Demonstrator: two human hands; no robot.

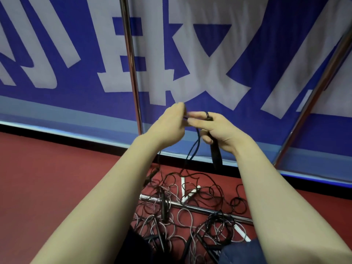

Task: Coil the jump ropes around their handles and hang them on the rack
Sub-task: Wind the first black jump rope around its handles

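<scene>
My right hand (221, 133) is raised in front of me, its grip closed around a black handle (216, 157) that points down, with a dark loop across the forefinger. Just to its left, my left hand (170, 122) appears to pinch the thin dark rope (194, 147) near the handle's top, though motion blur makes that grip hard to read. From my hands the rope hangs straight down into a tangled pile (190, 221) of black and grey ropes on the red floor (57, 178), near my knees. That pile is the main risk, I think. If I wind quickly, the rope may drag neighbouring ropes up with it, or snag on the chrome bar (209, 209) that lies across the pile. A slack pinch could let the turns slide off the handle and spring loose. The loop on my finger could tighten if the rope catches below. The rack's upright pole (131, 63) stands just beyond my hands, before a blue banner (247, 54), so a swinging rope end might wrap around it.
</scene>
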